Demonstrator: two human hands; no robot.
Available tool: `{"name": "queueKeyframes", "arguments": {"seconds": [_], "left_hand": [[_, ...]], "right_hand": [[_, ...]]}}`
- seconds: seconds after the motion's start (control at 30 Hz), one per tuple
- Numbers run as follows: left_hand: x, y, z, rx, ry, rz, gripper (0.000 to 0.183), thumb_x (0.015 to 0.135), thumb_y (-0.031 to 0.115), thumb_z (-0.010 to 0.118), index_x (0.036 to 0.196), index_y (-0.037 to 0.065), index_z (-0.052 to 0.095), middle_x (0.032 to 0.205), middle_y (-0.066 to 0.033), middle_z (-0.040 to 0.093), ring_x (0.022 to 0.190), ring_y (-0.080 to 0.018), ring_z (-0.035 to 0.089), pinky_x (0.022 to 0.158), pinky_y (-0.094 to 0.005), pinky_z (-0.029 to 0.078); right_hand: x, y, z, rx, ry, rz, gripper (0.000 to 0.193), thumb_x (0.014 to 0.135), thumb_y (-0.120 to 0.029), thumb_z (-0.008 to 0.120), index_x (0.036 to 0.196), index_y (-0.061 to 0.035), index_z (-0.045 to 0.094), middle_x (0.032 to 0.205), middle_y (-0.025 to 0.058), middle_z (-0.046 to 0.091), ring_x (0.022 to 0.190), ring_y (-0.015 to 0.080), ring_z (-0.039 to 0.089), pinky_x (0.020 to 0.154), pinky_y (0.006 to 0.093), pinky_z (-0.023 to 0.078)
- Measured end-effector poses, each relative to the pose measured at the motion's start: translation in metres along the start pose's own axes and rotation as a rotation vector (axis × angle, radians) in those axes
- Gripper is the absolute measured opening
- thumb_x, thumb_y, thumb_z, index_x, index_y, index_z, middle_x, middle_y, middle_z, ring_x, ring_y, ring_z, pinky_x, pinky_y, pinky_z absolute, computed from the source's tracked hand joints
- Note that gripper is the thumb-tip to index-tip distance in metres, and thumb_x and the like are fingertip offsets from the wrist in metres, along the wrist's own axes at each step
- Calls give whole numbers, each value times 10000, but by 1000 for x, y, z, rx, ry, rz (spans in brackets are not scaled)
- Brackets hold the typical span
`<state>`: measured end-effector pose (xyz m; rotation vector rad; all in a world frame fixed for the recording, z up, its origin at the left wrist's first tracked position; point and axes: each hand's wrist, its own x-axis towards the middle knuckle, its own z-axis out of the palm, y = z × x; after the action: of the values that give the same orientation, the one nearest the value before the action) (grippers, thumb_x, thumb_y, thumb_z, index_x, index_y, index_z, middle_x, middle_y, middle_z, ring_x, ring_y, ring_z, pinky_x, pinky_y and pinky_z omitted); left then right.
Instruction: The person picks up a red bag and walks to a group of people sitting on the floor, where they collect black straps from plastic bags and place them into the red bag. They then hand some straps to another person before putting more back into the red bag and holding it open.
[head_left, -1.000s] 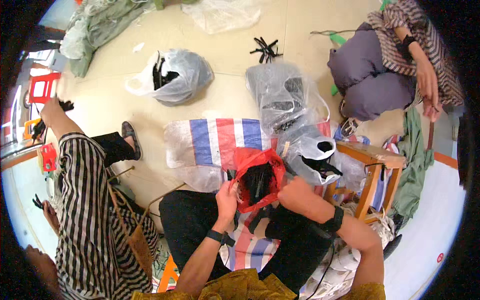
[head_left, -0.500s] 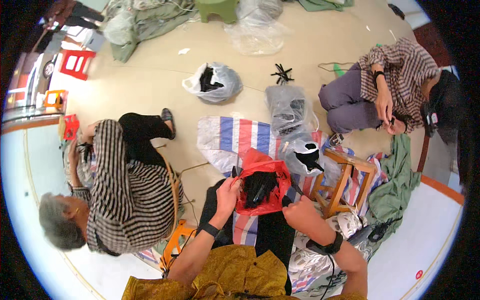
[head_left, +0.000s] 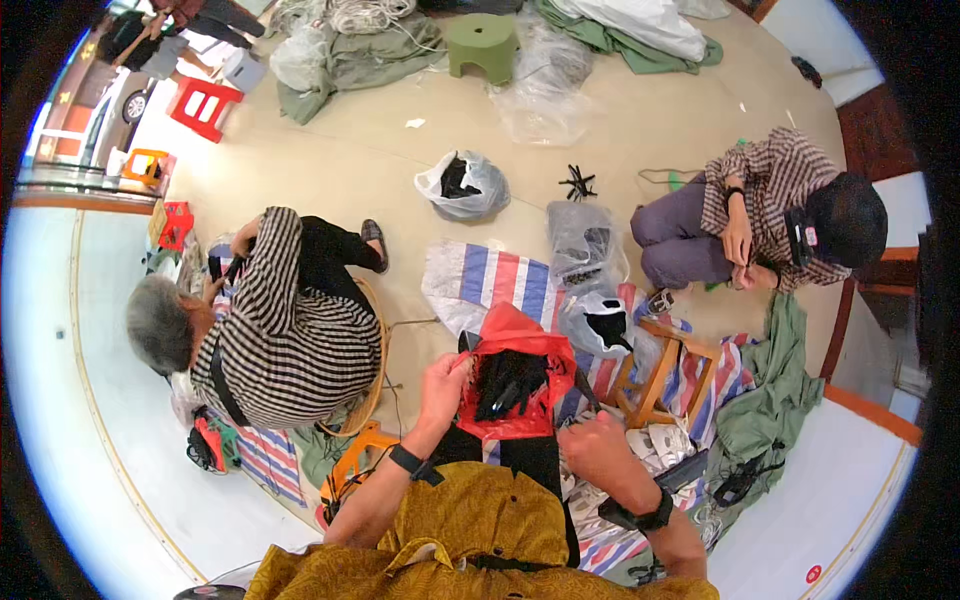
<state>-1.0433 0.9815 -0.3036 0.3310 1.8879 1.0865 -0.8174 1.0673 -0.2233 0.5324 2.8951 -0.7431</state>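
Observation:
An open red plastic bag (head_left: 487, 429) sits in front of me, full of black strip-like pieces (head_left: 512, 384). At the bag's left edge, my left hand (head_left: 440, 392) is closed in a pinch on a small black piece (head_left: 467, 342). To the right of the bag my right hand (head_left: 603, 452) is closed, with a thin black strip (head_left: 585, 388) sticking up from it beside the rim. The strip's lower end is hidden by the fingers.
A striped sheet (head_left: 480, 272) lies beyond the bag. Plastic bags with black contents (head_left: 600, 328) and a wooden stool (head_left: 662, 375) stand to the right. Two seated people (head_left: 300, 360) (head_left: 765, 215) work on either side. A green stool (head_left: 481, 45) stands at the back.
The view has shifted. My right hand has lowered slightly relative to the bag. The person on the left has raised the head and turned the arms toward the far side.

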Motion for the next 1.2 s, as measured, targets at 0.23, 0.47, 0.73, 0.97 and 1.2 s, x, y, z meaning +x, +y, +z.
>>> {"name": "queueKeyframes", "arguments": {"seconds": [0.23,0.47,0.73,0.97,1.2], "left_hand": [[-3,21,-35,-100,36,-23,129,831,123,481,763,38,550,617,16,507,506,-44,412,464,-186,325],[36,45,-97,-211,78,-147,144,813,133,518,719,32,559,585,28,484,527,-46,405,484,-204,327],[103,95,-158,-202,166,-46,181,813,159,514,712,13,550,596,11,505,519,-58,416,473,-216,335],[144,109,-198,-291,280,-77,191,796,176,535,740,-6,553,576,-35,512,515,-87,455,477,-245,362],[166,102,-203,-136,426,-199,177,788,178,533,792,4,559,590,-107,533,527,-166,514,502,-296,390]], "right_hand": [[27,-25,-10,64,93,-56,91,603,-116,558,547,-119,486,508,21,480,509,196,519,529,329,352],[109,-42,-42,28,-20,-101,106,613,-116,552,548,-127,469,503,24,473,515,193,518,519,326,345],[225,-49,-89,-93,-95,-118,73,607,-111,531,572,-127,468,514,12,484,512,177,526,533,309,381],[302,-31,-117,62,-115,-235,87,616,-110,547,581,-107,468,514,33,483,530,206,528,536,334,377],[365,8,-114,155,-267,-345,86,606,-103,607,684,-104,571,576,52,540,569,219,547,541,343,388]]}}
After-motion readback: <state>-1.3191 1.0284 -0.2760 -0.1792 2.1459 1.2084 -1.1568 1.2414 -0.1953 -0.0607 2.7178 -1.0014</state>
